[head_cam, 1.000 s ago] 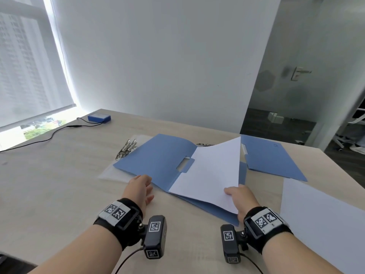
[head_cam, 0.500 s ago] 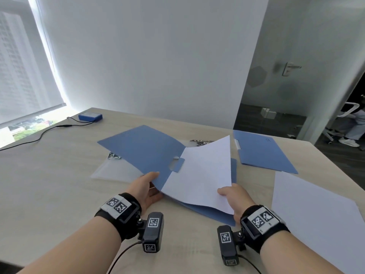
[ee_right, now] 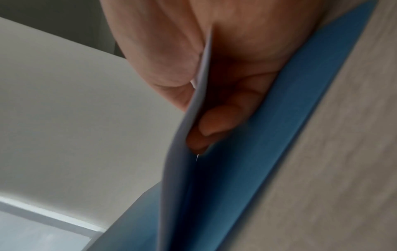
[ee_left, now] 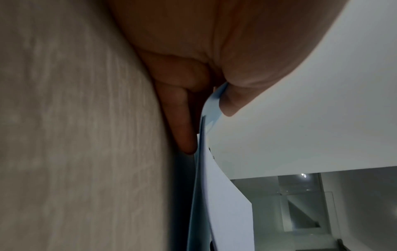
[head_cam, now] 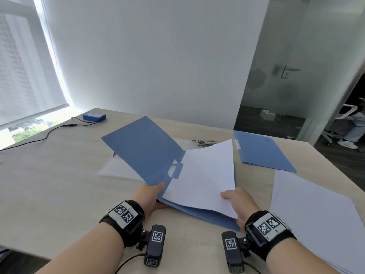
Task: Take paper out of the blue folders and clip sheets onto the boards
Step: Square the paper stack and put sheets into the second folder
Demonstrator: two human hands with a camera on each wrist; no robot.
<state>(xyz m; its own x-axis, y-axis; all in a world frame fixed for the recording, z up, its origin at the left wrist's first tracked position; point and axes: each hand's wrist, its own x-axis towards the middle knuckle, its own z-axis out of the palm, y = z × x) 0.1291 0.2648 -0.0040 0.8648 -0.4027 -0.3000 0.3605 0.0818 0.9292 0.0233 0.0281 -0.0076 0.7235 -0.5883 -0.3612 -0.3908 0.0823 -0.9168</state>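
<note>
An open blue folder (head_cam: 146, 149) lies in front of me, its left cover lifted off the table. My left hand (head_cam: 152, 194) pinches that cover's near corner; in the left wrist view the thumb (ee_left: 232, 101) lies on the blue folder edge (ee_left: 211, 101). My right hand (head_cam: 235, 200) pinches the near edge of white paper sheets (head_cam: 205, 175), raised above the folder's lower half. The right wrist view shows the paper sheets (ee_right: 199, 88) between thumb and fingers (ee_right: 214, 125), above the blue folder (ee_right: 268, 135). A clear clipboard (head_cam: 118, 169) lies partly under the folder.
A second blue folder (head_cam: 260, 151), closed, lies at the back right. Loose white sheets (head_cam: 312, 214) cover the table's right side. Metal clips (head_cam: 204, 142) lie behind the paper. A blue box (head_cam: 94, 116) with a black cable (head_cam: 49, 131) sits at the back left.
The folder's left cover has risen from lying flat on the table, and my left hand went from resting beside it to gripping its near corner. My right hand keeps hold of the raised sheets.
</note>
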